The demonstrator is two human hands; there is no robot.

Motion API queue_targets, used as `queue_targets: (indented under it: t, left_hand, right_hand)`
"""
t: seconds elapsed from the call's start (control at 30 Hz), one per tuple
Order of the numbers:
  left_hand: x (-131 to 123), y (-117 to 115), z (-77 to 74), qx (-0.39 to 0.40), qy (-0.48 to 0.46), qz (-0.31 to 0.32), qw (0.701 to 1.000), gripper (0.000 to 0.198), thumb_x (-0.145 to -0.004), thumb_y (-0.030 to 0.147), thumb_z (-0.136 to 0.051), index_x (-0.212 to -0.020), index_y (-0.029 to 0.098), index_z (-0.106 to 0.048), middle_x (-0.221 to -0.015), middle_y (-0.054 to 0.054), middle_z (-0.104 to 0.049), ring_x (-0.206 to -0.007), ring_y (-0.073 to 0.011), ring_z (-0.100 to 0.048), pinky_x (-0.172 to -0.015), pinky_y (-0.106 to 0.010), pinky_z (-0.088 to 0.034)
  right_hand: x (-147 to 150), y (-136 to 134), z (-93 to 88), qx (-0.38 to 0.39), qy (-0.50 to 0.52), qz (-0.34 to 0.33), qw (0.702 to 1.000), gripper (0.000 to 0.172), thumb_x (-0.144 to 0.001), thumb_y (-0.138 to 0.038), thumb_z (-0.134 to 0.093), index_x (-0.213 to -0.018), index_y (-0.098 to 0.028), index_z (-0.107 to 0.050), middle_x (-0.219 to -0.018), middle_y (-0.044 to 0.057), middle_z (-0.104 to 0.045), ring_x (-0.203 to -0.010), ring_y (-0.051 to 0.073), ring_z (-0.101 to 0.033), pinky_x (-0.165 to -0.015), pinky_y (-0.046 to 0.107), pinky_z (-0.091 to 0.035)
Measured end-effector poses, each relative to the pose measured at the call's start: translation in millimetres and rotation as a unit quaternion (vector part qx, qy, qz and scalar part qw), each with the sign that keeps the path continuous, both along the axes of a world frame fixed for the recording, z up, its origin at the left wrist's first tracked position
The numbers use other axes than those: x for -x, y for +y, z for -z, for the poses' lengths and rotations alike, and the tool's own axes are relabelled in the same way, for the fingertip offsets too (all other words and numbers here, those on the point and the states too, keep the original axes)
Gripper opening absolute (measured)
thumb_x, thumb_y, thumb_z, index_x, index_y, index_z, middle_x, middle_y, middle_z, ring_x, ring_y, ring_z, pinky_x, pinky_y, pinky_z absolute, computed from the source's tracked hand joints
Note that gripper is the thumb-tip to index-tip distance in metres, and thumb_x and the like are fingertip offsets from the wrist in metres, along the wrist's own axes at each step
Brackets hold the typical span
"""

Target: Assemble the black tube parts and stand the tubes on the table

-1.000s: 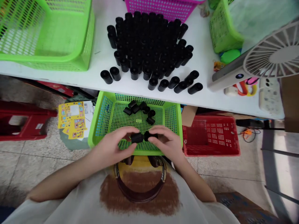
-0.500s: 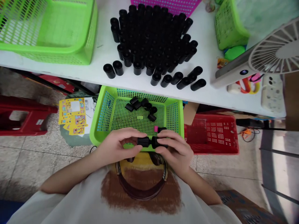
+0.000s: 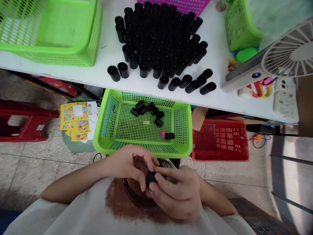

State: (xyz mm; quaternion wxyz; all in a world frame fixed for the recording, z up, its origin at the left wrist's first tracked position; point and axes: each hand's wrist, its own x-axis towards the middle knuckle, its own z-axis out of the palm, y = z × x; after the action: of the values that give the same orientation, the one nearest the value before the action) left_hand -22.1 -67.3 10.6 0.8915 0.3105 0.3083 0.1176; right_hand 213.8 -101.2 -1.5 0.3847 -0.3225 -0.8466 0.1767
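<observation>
My left hand [image 3: 129,166] and my right hand [image 3: 176,192] are drawn in against my chest, just in front of the near rim of a green plastic mesh basket [image 3: 143,148]. Between their fingers they grip a black plastic film canister [image 3: 151,179], partly hidden by my fingers. Several black canisters and lids [image 3: 146,111] lie in the basket. Near its front right sit a small pink piece [image 3: 163,134] and a black canister [image 3: 169,136]. Many black canisters [image 3: 158,49] stand grouped on the white table [image 3: 102,68] beyond.
A large green basket [image 3: 49,29] and a magenta basket [image 3: 173,3] sit on the table, with a white fan [image 3: 288,55] at the right. A red basket [image 3: 220,140] stands on the floor at right. Yellow printed cards [image 3: 75,120] lie at left.
Both hands have moved down from above the green basket to my chest, carrying a black canister. The pink piece and black canister in the basket now show fully.
</observation>
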Motion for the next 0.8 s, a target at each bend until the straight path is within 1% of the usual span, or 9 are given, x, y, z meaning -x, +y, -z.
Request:
queue_targets:
  t: [0.13, 0.2, 0.3, 0.37, 0.43, 0.5, 0.6, 0.67, 0.8]
  left_hand:
    - [0.0, -2.9, 0.9, 0.041, -0.037, 0.013, 0.998, 0.040, -0.062, 0.035, -0.101, -0.083, 0.019, -0.071, -0.092, -0.003, -0.079, -0.074, -0.0199, -0.079, -0.061, -0.030, -0.066]
    - [-1.4, -3.3, 3.5, -0.010, -0.027, 0.003, 1.000, 0.043, -0.063, 0.043, -0.100, -0.081, 0.020, -0.069, -0.083, -0.002, -0.077, -0.070, -0.0207, -0.079, -0.056, -0.029, -0.064]
    - [-1.8, -0.3, 2.1, -0.198, 0.006, -0.009, 0.980, 0.040, -0.065, 0.045, -0.099, -0.076, 0.020, -0.071, -0.076, -0.002, -0.076, -0.070, -0.0184, -0.077, -0.059, -0.026, -0.063]
    - [1.2, 5.9, -6.3, -0.358, 0.037, -0.016, 0.933, 0.028, -0.072, 0.037, -0.096, -0.080, 0.020, -0.075, -0.081, -0.003, -0.078, -0.074, -0.0161, -0.077, -0.066, -0.024, -0.064]
    - [7.6, 17.8, -20.1, -0.505, 0.102, -0.046, 0.856, 0.015, -0.083, 0.029, -0.089, -0.092, 0.023, -0.079, -0.095, -0.004, -0.081, -0.082, -0.0154, -0.077, -0.073, -0.025, -0.065]
    - [15.7, 37.2, -34.7, -0.620, 0.223, -0.086, 0.747, 0.014, -0.092, 0.027, -0.080, -0.106, 0.026, -0.080, -0.111, -0.004, -0.080, -0.096, -0.0163, -0.077, -0.086, -0.029, -0.066]
    - [25.6, 77.7, -47.0, -0.706, 0.399, -0.143, 0.567, 0.022, -0.100, 0.032, -0.069, -0.118, 0.024, -0.079, -0.125, -0.005, -0.075, -0.113, -0.0196, -0.072, -0.109, -0.039, -0.058]
    - [27.2, 107.6, -47.3, -0.710, 0.435, -0.150, 0.534, 0.027, -0.099, 0.033, -0.068, -0.120, 0.020, -0.079, -0.126, -0.008, -0.074, -0.110, -0.0202, -0.073, -0.109, -0.039, -0.057]
    - [16.5, 158.5, -37.8, -0.683, 0.458, -0.083, 0.563, 0.026, -0.095, 0.028, -0.070, -0.116, 0.017, -0.080, -0.120, -0.009, -0.078, -0.098, -0.0209, -0.074, -0.100, -0.038, -0.059]
  right_hand:
    - [18.2, 15.5, 8.6, -0.383, 0.091, -0.123, 0.911, 0.027, -0.088, -0.010, -0.065, -0.073, -0.032, -0.071, -0.086, -0.007, -0.076, -0.085, 0.013, -0.076, -0.077, 0.032, -0.077]
    - [23.7, 21.1, 11.2, -0.453, 0.123, -0.097, 0.877, 0.032, -0.086, -0.003, -0.062, -0.069, -0.029, -0.069, -0.076, -0.005, -0.073, -0.075, 0.014, -0.076, -0.072, 0.036, -0.077]
    - [19.0, 19.9, 7.7, -0.481, 0.114, -0.097, 0.864, 0.031, -0.085, 0.000, -0.067, -0.073, -0.028, -0.070, -0.078, -0.008, -0.075, -0.077, 0.012, -0.077, -0.078, 0.032, -0.076]
    - [8.1, 12.8, 1.2, -0.407, 0.038, -0.104, 0.907, 0.021, -0.091, -0.015, -0.074, -0.078, -0.031, -0.074, -0.088, -0.008, -0.079, -0.091, 0.012, -0.079, -0.089, 0.032, -0.074]
    - [-4.7, 6.2, -3.1, -0.245, -0.028, -0.052, 0.968, 0.008, -0.095, -0.031, -0.076, -0.088, -0.034, -0.077, -0.101, -0.008, -0.082, -0.104, 0.013, -0.078, -0.097, 0.031, -0.071]
    - [-15.9, 5.6, 0.7, -0.112, -0.031, 0.054, 0.992, 0.012, -0.097, -0.027, -0.075, -0.104, -0.036, -0.078, -0.109, -0.003, -0.082, -0.109, 0.017, -0.077, -0.099, 0.036, -0.070]
    - [-26.9, 19.4, 24.6, 0.031, -0.084, 0.197, 0.976, 0.027, -0.097, -0.019, -0.070, -0.121, -0.030, -0.077, -0.113, 0.008, -0.080, -0.107, 0.027, -0.077, -0.096, 0.049, -0.068]
    - [-30.1, 34.8, 45.6, 0.143, -0.154, 0.222, 0.952, 0.025, -0.095, -0.022, -0.072, -0.119, -0.024, -0.078, -0.115, 0.013, -0.079, -0.108, 0.032, -0.077, -0.095, 0.055, -0.066]
    - [-29.7, 60.4, 71.5, 0.291, -0.253, 0.163, 0.908, 0.048, -0.082, -0.016, -0.082, -0.130, -0.020, -0.075, -0.124, 0.017, -0.078, -0.110, 0.036, -0.078, -0.092, 0.055, -0.066]
